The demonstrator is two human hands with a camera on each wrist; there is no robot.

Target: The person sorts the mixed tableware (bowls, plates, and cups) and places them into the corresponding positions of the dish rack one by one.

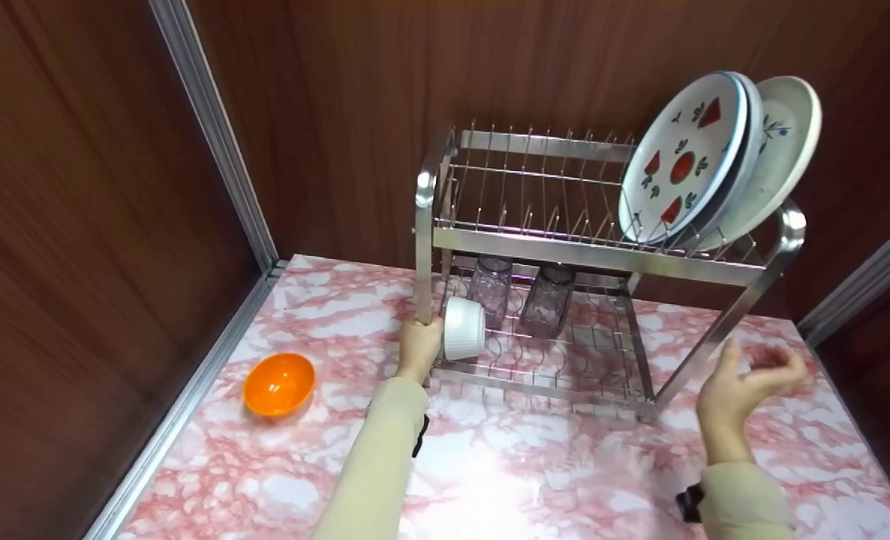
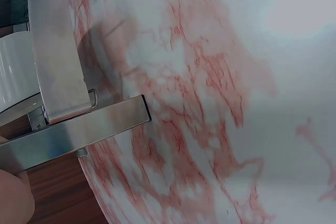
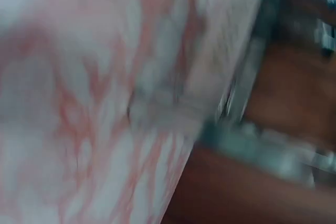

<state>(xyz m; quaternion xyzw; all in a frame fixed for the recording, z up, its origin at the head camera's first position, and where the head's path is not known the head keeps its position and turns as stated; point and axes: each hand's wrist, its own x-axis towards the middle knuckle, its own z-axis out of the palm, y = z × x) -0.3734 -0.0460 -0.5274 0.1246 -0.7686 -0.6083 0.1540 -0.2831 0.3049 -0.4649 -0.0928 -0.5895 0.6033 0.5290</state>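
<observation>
A two-tier metal dish rack [image 1: 535, 244] stands on the table, seen whole in the head view. My left hand [image 1: 419, 351] grips its front left leg low down, beside a white ribbed bowl [image 1: 464, 328] lying on its side on the lower tier. That leg [image 2: 58, 45] also shows in the left wrist view, with part of the white bowl [image 2: 17, 69]. To the right of the front right leg, my right hand [image 1: 738, 390] is raised with loosely bent fingers and holds nothing. The right wrist view is blurred; the rack's leg [image 3: 252, 145] shows there.
Several plates [image 1: 681, 161] lean upright at the upper tier's right end. Two clear glasses stand below, one glass [image 1: 491, 289] next to the other glass [image 1: 548, 300]. An orange bowl [image 1: 278, 384] sits left on the marbled table [image 1: 280, 487]. Brown panels [image 1: 317, 97] enclose the back and sides.
</observation>
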